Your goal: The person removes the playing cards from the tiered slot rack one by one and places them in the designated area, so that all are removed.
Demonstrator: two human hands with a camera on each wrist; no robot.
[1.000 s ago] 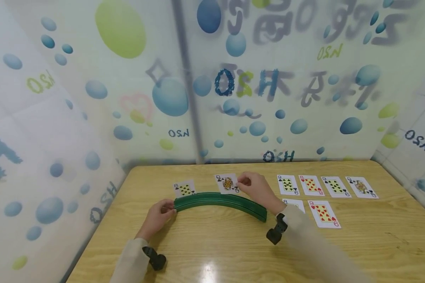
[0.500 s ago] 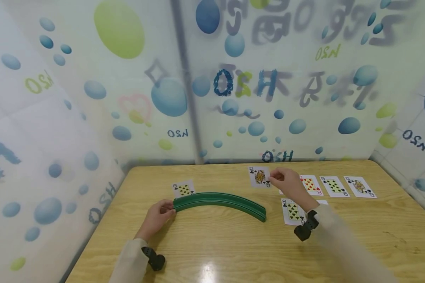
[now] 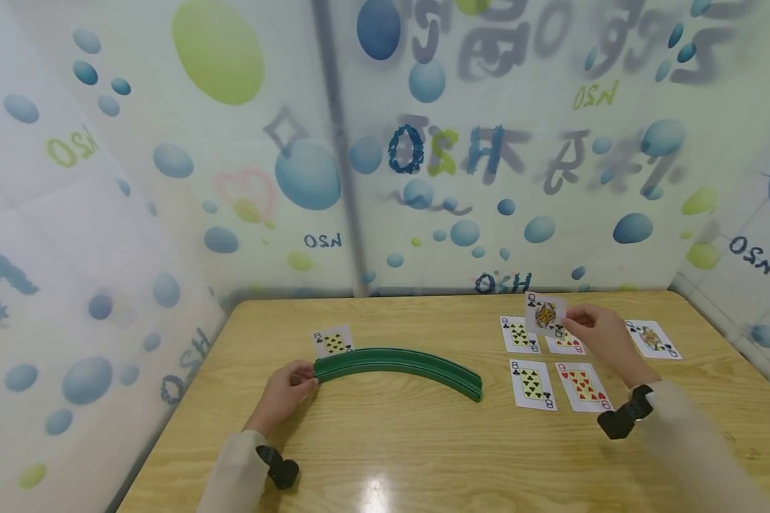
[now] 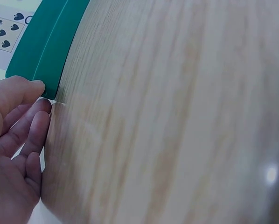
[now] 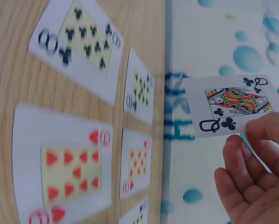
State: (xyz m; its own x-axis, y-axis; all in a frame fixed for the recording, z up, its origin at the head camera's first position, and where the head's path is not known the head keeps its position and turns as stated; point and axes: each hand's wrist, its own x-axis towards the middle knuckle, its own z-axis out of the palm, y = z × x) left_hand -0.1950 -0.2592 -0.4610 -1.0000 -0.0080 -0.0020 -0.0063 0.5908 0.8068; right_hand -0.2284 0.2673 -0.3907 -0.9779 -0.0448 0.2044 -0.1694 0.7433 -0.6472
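Observation:
My right hand [image 3: 574, 325] pinches a queen of clubs [image 3: 545, 313] by its edge and holds it in the air over the far row of cards. In the right wrist view the queen of clubs [image 5: 233, 105] faces the camera, with the thumb and fingers [image 5: 263, 133] on its lower right edge. My left hand [image 3: 303, 379] holds the left end of a curved green card holder [image 3: 398, 362] lying on the wooden table [image 3: 391, 442]. Up close, thumb and forefinger [image 4: 37, 100] touch the tip of the card holder [image 4: 46, 42].
An eight of spades [image 3: 332, 343] lies behind the holder's left end. At the right lie face-up cards: a black spot card [image 3: 518, 335], a red one [image 3: 567, 345] partly hidden, another queen [image 3: 653, 338], an eight of clubs [image 3: 532, 383] and a nine of hearts [image 3: 582, 386]. Patterned screens wall the table.
My right hand has carried the queen of clubs from just behind the holder's middle rightward to above the far card row. The left hand and holder have stayed still.

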